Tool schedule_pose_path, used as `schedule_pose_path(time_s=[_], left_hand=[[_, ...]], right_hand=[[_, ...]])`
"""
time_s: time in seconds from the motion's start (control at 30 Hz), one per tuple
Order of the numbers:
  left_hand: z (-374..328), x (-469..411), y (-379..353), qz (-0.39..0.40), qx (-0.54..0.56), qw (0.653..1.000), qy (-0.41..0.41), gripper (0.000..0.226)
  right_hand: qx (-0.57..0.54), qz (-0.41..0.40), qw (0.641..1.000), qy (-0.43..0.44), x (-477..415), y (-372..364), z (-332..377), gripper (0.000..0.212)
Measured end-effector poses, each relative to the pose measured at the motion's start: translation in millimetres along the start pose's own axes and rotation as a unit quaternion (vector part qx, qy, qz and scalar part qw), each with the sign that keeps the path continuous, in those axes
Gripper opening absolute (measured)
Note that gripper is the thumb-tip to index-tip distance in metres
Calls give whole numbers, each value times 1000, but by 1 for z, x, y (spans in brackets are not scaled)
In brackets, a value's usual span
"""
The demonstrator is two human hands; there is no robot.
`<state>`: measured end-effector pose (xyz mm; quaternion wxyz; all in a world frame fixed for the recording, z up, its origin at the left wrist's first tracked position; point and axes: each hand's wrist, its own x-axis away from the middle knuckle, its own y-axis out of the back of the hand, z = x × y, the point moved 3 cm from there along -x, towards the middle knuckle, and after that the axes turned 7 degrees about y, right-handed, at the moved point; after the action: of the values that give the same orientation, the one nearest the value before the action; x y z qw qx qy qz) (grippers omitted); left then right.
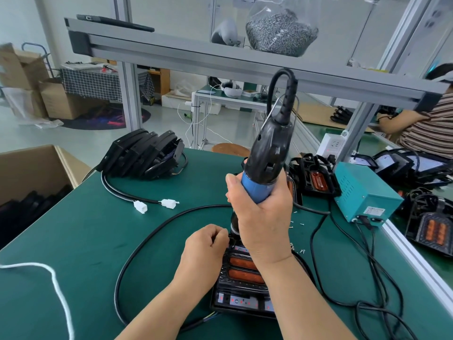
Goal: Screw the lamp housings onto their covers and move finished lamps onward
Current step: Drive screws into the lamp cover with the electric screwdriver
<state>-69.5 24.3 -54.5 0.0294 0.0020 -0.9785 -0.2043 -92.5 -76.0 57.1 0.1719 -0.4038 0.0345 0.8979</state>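
Observation:
A black lamp (241, 287) with orange inserts lies flat on the green table near me, partly under my forearms. My right hand (263, 217) grips the blue-and-black electric screwdriver (268, 155), held upright and tilted right, its bit end down at the lamp's far edge. My left hand (206, 244) has curled fingers pinching at the driver's tip on that far edge; whatever it holds is hidden. A row of black lamps (144, 153) leans together at the table's far left. More lamps (311, 177) stand to the right.
A teal power box (365, 195) sits at right with cables running across the table. Loose screws (297, 250) lie right of the lamp. White connectors (157, 204) end a black cable. A cardboard box (31, 173) stands at left. Overhead a shelf holds a bag of screws (282, 30). Another person (421, 123) works at far right.

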Motion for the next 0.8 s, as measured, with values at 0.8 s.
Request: schedule_pose_path(time_s=[0.8], left_hand=[[-22,-22,12,42,-199,979,-14,49]], right_hand=[[-33,-176,984,-17,-24,59,0,20]])
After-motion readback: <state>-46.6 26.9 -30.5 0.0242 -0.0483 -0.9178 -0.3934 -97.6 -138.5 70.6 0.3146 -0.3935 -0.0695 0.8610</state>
